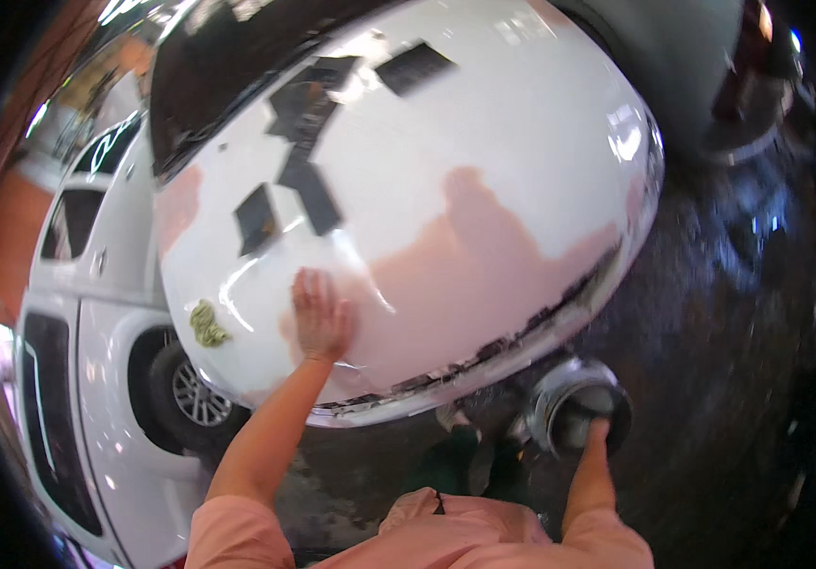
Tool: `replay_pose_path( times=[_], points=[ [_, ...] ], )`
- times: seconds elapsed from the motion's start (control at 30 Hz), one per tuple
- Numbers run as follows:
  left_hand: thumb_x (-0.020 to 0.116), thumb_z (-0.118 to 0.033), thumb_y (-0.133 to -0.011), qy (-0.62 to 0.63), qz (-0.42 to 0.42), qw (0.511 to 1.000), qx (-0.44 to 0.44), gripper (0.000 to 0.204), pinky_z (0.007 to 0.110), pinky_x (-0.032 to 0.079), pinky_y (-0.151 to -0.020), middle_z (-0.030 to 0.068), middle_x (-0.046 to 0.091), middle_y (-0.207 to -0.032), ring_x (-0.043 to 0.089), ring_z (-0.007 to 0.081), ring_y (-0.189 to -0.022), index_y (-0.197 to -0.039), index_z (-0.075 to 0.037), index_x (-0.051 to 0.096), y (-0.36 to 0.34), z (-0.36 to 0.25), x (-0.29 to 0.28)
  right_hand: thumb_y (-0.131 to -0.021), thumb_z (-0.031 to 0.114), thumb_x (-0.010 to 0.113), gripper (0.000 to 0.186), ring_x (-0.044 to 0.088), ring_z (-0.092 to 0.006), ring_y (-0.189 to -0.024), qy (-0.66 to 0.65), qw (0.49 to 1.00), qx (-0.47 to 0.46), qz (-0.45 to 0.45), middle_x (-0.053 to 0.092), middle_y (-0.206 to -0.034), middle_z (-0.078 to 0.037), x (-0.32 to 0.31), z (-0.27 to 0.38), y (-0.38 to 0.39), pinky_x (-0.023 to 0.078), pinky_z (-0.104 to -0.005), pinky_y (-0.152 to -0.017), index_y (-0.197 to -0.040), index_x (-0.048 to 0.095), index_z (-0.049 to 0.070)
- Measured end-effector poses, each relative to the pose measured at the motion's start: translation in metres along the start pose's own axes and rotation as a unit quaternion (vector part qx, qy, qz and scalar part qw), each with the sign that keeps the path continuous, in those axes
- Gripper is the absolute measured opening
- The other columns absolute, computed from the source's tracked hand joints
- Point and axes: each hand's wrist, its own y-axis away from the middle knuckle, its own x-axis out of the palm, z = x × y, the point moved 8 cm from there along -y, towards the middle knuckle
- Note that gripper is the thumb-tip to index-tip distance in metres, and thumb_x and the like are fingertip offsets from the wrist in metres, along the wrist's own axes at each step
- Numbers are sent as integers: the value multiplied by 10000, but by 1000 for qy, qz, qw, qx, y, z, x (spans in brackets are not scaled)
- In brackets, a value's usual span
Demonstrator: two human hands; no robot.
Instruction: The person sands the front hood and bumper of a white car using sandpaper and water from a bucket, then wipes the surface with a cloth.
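Bonnet (pixel 389 190) of white-painted metal, broad and curved, across the middle of the view, with smooth salmon-pink patches (pixel 484 256) toward its front edge. Flat on it, at the left end of the pink: bare left hand (pixel 322 318), palm down, fingers stretched forward with only narrow gaps between. Cannot tell about any thin thing beneath the palm. Main danger there: grit trapped under the skin, with scratches as the likely result; also uneven fingertip pressure, with shallow grooves. Along the front edge, ragged dark strip (pixel 484 349), possibly rough enough to nick a finger after too long a slide.

Left of the hand, crumpled yellow-green cloth-like wad (pixel 207 324), close to the bonnet's side: easily swept off by the forearm, then a carrier of dirt. Farther up, thin flat black rectangular sheets (pixel 313 194), some overlapping, liable to slip downslope after a knock.

Beyond the front edge, lower right, round silver-grey bucket (pixel 542 403), with right hand (pixel 598 434) at its mouth; fingers hidden and blurred, so cannot tell wide, narrow or holding anything. Possible tipping from a sideways tug or a kick. Around it, dark wet-looking floor (pixel 711 313): poor footing, and in a slip, sudden weight on the left palm.
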Motion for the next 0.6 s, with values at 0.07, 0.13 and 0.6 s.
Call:
replay_pose_path(
  times=[0.07, 0.13, 0.6],
  points=[
    [494, -315, -1023, -4, 9, 1000, -14, 595, 532, 227, -1224, 222, 308, -1586, 265, 433, -1488, -1512, 4, 378, 33, 16, -10, -1059, 285, 408, 426, 610, -318, -1234, -287, 953, 97, -12, 629, -1371, -132, -5, -8, -27, 473, -572, -955, -1341, 650, 76],
    [455, -312, -1049, 44, 19, 997, -58, 595, 493, 200, -1237, 215, 292, -1605, 245, 398, -1507, -1534, 16, 347, 41, 18, -10, -1061, 330, 400, 455, 615, -323, -1224, -432, 886, 166, -28, 628, -1361, -160, 15, -10, -28, 477, -523, -988, -1338, 643, 65],
    [359, -443, -1085, 56, 52, 995, -58, 680, 482, 195, -1234, 221, 278, -1607, 241, 364, -1506, -1552, 47, 301, 23, 15, -2, -963, 367, 535, 529, 498, -369, -1378, -577, 806, 109, 76, 539, -1477, -194, -65, 34, -15, 383, -448, -1158, -1395, 594, 67]
  ],
)
